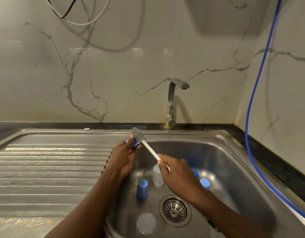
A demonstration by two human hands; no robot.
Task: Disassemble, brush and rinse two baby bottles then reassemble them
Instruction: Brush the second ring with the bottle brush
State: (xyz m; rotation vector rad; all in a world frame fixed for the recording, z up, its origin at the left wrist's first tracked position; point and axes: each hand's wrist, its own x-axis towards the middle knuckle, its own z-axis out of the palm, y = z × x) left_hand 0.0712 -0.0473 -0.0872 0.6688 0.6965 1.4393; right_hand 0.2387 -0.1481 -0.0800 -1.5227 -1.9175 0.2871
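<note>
Your left hand (pixel 124 158) is raised over the sink's (pixel 234 152) back-left corner, its fingers (pixel 129 144) curled round a small blue piece (pixel 134 144). That piece is mostly hidden by the hand, so it may be a bottle collar, but you cannot tell for sure.

Your right hand (pixel 179 176) grips the low end of the brush (pixel 149 150) by its white handle. The grey bristled head tilts up and to the left and rests against the blue piece.

In the basin beneath your hands, one clear bottle (pixel 156 176) lies just below the right thumb. A blue cap (pixel 142 188) stands just left of it. A second clear bottle (pixel 146 224) lies near the front wall, left of the drain (pixel 175 211). Two more blue parts (pixel 205 183) sit beyond your right hand.

The faucet (pixel 171 102) stands on the dark counter (pixel 268 152) behind the basin, and no water is running from it. A blue hose (pixel 256 100) hangs down the right wall.
</note>
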